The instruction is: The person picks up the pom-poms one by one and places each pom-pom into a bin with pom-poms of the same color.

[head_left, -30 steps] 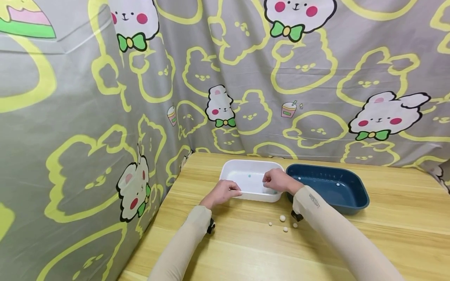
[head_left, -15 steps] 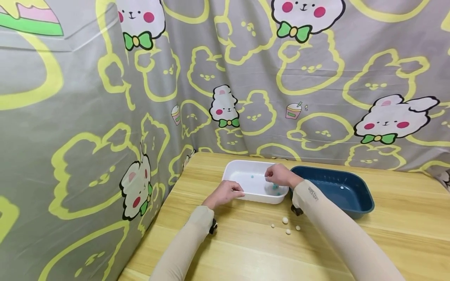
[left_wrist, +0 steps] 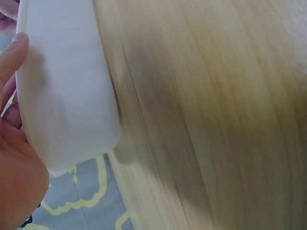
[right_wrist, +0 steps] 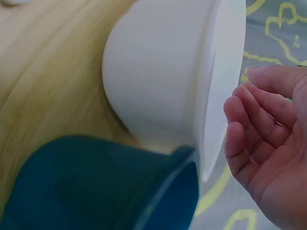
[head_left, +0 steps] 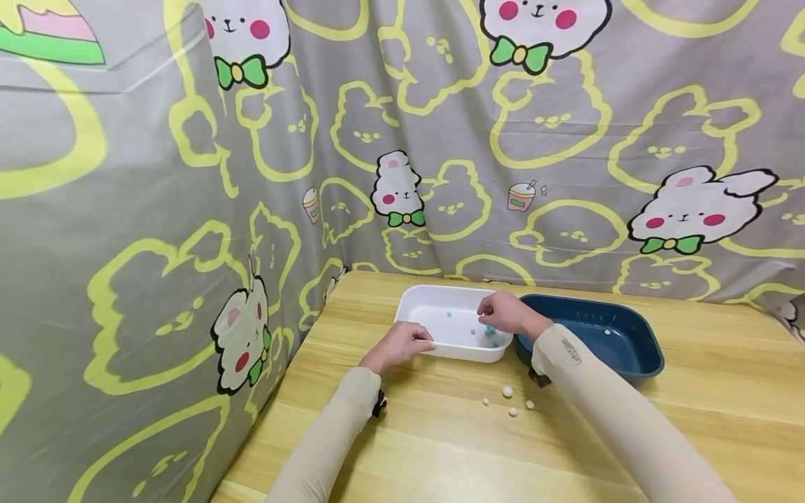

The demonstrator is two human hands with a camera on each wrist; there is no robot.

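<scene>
I'm seeing left hand (head_left: 400, 340) pinching white tub (head_left: 465, 353) by rim; right hand (head_left: 501, 311) hanging over teal balls (head_left: 490, 331), fingers curling loosely, nothing showing. I'm fearing tug tipping tub, spilling balls.

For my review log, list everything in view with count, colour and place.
Table: one, wood-toned, foreground
White bin: one, white, far side of table
Blue bin: one, dark blue, right of white bin
Teal bits: several, teal, inside white bin
Pale balls: four, off-white, table before the bins
Small bit: one visible, white, inside blue bin
Patterned cloth: grey, behind and left
Sleeves: two, beige, forearms
Left hand: one, bare, gripping white bin's rim
Right hand: one, bare, above white bin's right end
</scene>
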